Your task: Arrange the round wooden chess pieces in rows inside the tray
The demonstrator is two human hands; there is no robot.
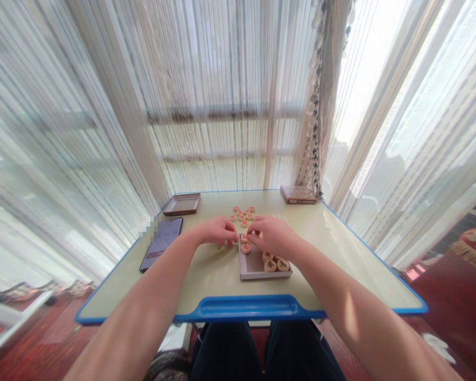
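Note:
A shallow open box (254, 275) lies near the middle of the table. Inside, red-marked Chinese chess pieces (245, 248) line the left wall and black-marked Chinese chess pieces (270, 265) sit at the right. My right hand (273, 234) reaches over the box, thumb and fingertips closed on a red-marked piece (244, 238) by its upper left corner. Beside the left wall is my left hand (221, 231), fingers loosely curled and apart, with no piece visible in it. Several more red-marked pieces (245, 224) lie loose on the table beyond the hands.
At the back left lies an empty-looking box lid (182, 204); a tablet or phone (162, 243) is in front of it. A brown closed box (299, 194) rests at the back right. The table (341, 264) has a blue rim, with sheer curtains (222, 79) behind.

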